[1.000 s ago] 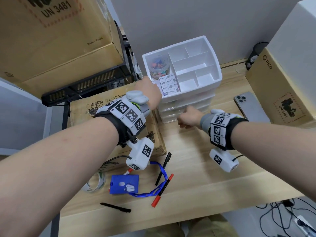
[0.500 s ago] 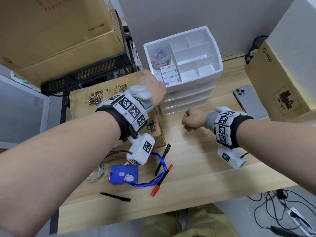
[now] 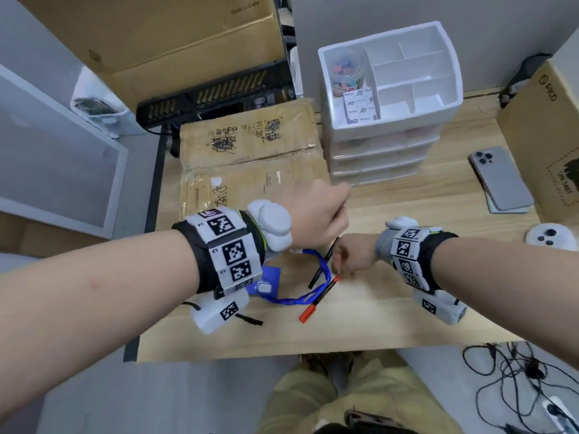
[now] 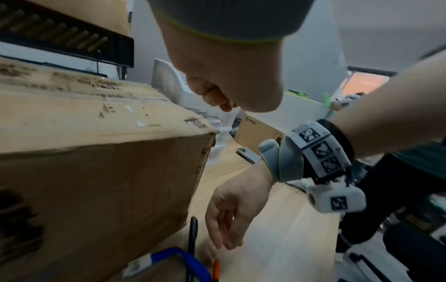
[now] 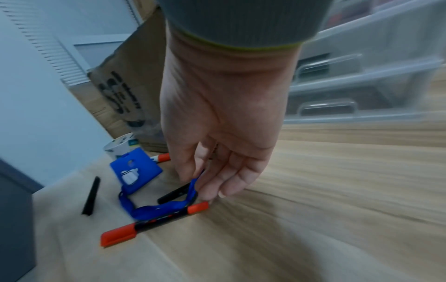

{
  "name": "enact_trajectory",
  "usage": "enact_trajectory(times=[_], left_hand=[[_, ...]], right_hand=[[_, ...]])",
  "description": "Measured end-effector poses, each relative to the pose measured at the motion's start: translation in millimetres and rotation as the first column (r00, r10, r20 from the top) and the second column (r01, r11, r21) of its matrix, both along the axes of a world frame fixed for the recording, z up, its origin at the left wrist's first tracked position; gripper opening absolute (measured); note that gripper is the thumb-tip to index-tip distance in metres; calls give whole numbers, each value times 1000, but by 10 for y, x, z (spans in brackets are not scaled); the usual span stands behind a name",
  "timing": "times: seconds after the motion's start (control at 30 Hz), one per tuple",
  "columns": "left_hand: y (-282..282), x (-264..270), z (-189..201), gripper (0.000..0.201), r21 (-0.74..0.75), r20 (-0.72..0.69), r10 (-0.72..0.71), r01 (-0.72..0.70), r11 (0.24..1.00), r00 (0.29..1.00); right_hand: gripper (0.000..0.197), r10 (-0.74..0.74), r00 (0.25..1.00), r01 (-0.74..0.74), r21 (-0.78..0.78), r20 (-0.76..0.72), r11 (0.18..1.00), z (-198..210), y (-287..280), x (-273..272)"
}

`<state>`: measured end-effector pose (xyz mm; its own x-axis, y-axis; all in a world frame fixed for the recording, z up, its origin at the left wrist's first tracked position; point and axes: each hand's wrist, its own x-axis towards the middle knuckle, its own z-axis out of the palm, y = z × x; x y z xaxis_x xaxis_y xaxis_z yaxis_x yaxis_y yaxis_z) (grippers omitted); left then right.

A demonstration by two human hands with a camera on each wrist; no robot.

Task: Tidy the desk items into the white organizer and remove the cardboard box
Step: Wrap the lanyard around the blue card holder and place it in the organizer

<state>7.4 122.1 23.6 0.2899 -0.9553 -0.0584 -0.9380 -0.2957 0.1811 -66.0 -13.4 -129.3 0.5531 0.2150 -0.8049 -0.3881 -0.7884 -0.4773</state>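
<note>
The white organizer (image 3: 391, 125) stands at the back of the desk, with a jar of clips (image 3: 347, 70) and sticky notes (image 3: 360, 104) in its left compartments. A flat cardboard box (image 3: 250, 151) lies to its left. My left hand (image 3: 319, 214) hovers over the box's near right corner with fingers curled, holding nothing (image 4: 229, 89). My right hand (image 5: 200, 183) reaches down with straight fingers. Its fingertips (image 5: 212, 192) sit at the upper end of the red marker (image 5: 154, 221), beside the blue lanyard (image 3: 300, 297) and the black pen (image 3: 321, 270).
A blue card holder (image 5: 135, 171), a black pen cap (image 3: 249, 319) and a tape roll (image 5: 120, 145) lie near the front left. A phone (image 3: 501, 180), a white controller (image 3: 551, 238) and a Pico box (image 3: 545, 120) stand on the right.
Both hands have pulled back from the organizer toward the desk's near edge. The right hand opened from a fist and dropped onto the pens and lanyard.
</note>
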Motion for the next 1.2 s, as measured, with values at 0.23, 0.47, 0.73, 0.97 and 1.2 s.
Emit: enact_trajectory(times=[0.23,0.47,0.73,0.97,1.2], left_hand=[[841,-192,-553,25,611,-114,141,-42,791,983],[1480,112,-1076,49,727,57,325,-263,635,944],[1508,229,-1322,49,687,78,294,-266,676,952],[1408,207,-1337,76,748,66,282,-234,621,957],[1424,81,-1466,114,751,108,281,-264,605,954]], right_hand=[[9,161,978,-160,-14,133,987,-126,709,106],[6,163,967,-155,-55,197,986,-266,965,145],[13,78,981,-68,-62,176,996,-228,768,82],[19,-95,985,101,-39,146,994,-133,580,127],[20,-160,981,165,-35,112,986,-162,527,42]])
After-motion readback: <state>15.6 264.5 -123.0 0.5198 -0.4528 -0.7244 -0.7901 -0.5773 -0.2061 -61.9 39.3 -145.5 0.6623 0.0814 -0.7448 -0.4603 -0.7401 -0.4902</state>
